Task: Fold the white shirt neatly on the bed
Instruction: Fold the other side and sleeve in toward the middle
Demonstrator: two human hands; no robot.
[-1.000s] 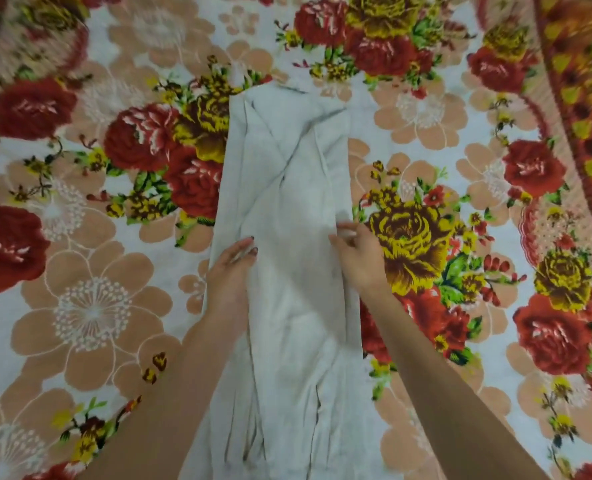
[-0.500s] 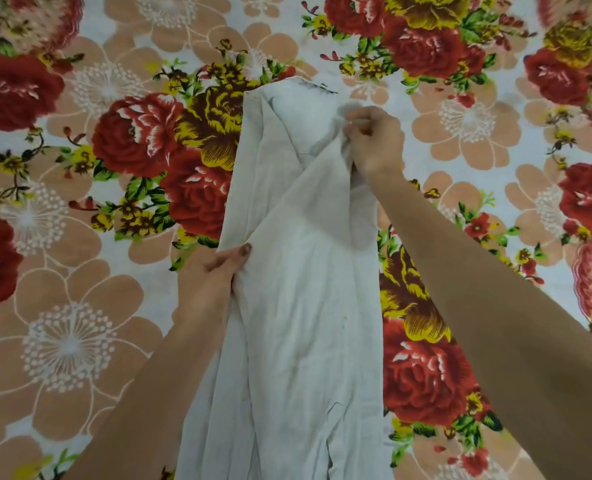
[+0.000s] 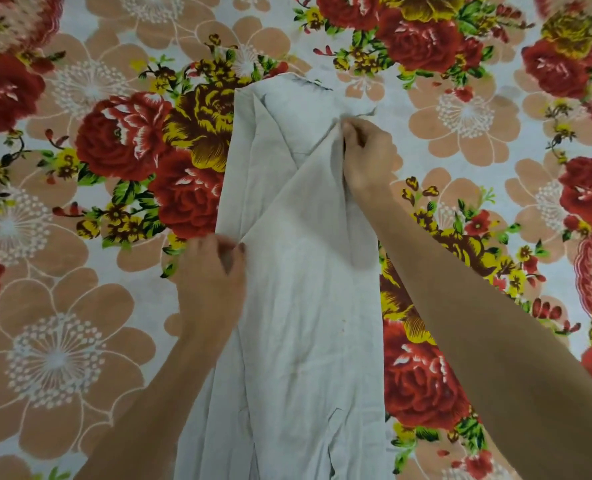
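The white shirt (image 3: 298, 306) lies on the bed as a long narrow strip running from the bottom edge up to the middle top, its sides folded inward. My right hand (image 3: 365, 157) pinches a folded edge of the cloth near the strip's far right end. My left hand (image 3: 215, 275) rests on the strip's left edge about halfway up, fingers curled on the fabric there. The lower end of the shirt runs out of view between my forearms.
A bedsheet (image 3: 80, 306) with large red, yellow and peach flowers covers the whole surface around the shirt. No other objects lie on it.
My right hand went from the strip's middle right edge up to its far end and now pinches the fold there. My left hand stayed on the left edge, its fingers curling tighter.
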